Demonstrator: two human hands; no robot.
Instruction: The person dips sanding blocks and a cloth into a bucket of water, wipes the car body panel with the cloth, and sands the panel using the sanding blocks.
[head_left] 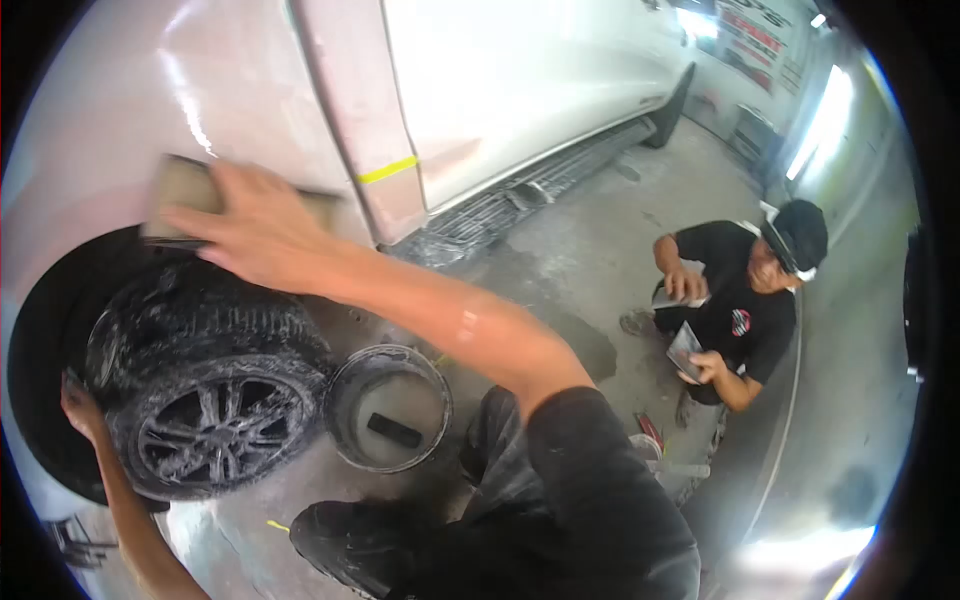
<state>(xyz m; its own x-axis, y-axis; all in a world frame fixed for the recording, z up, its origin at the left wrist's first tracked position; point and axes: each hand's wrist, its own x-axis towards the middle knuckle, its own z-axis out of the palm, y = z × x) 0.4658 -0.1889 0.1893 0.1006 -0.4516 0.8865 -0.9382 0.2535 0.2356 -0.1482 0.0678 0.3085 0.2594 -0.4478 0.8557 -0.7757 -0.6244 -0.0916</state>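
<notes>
Above the wheel arch, my right hand (262,228) presses a flat tan sanding block (180,190) against the pinkish car panel (240,80). Its fingers spread over the block, and the edges are blurred. Low on the left, my left hand (80,405) is at the dark wheel arch (40,330) beside the tyre; a small grey thing shows at its fingertips, too small to name. Between the hands is the dusty black wheel (222,437). A bucket (335,440) of cloudy water stands right of the wheel, with a black block (394,430) in it.
A co-worker (765,290) in dark clothes crouches at the right, holding a grey sheet or pad. The running board (520,195) extends along the car's lower side. Yellow tape (388,170) crosses the pillar. Red-handled tools (650,430) and a container lie near the co-worker.
</notes>
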